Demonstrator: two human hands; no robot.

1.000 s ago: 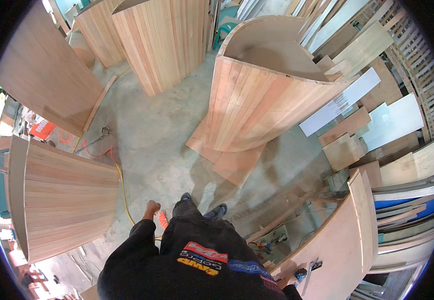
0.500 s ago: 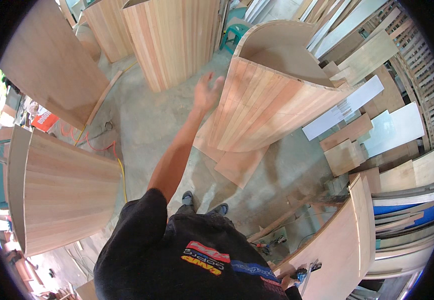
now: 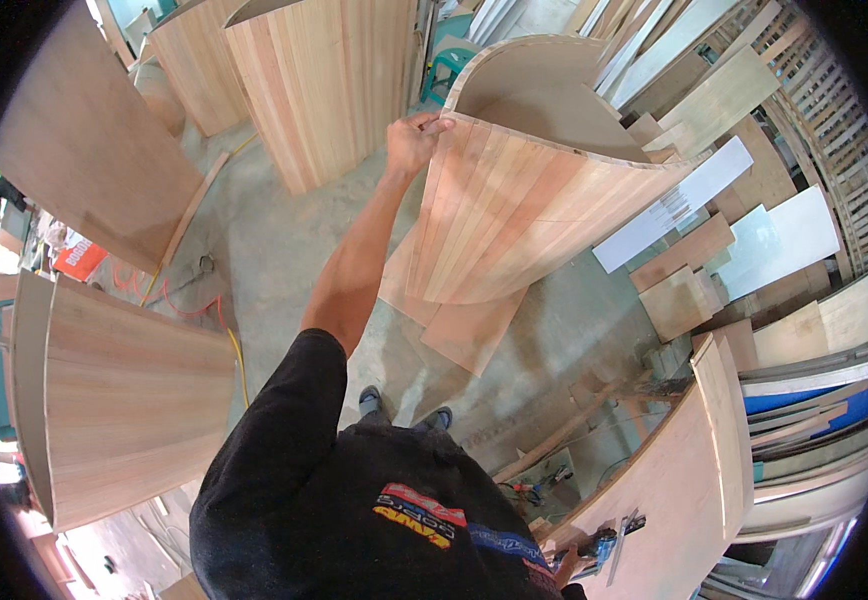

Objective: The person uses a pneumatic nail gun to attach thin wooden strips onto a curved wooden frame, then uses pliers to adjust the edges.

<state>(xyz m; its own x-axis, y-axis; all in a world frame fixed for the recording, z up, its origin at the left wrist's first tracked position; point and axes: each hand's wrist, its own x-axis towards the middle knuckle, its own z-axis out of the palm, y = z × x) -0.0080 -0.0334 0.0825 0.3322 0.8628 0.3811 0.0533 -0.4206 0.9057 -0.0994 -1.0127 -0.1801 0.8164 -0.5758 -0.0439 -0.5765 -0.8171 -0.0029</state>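
My left hand (image 3: 414, 146) has its fingers closed around the upper left corner of a tall, curved wooden panel piece (image 3: 514, 215). Striped wood strips face its front, and its hollow inner side is plain brown. My right hand (image 3: 570, 562), low at the right beside my shirt, is partly hidden by my body. It appears closed on a small blue and dark tool (image 3: 604, 546); the exact kind is unclear. A thin metal bar (image 3: 618, 551) crosses next to the tool, over a pale curved panel (image 3: 669, 480).
Brown sheets (image 3: 464, 330) lie beneath the striped piece. More curved wooden pieces (image 3: 139, 395) stand left and at the back. Red and yellow cords (image 3: 232, 340) cross the floor at left. Scrap boards (image 3: 689, 300) lie at right, near stacked curved panels (image 3: 814, 440).
My left hand, spread in the air beside the striped piece before, has moved up and closed on its top corner. The right hand stays by the blue tool. The view has shifted slightly.
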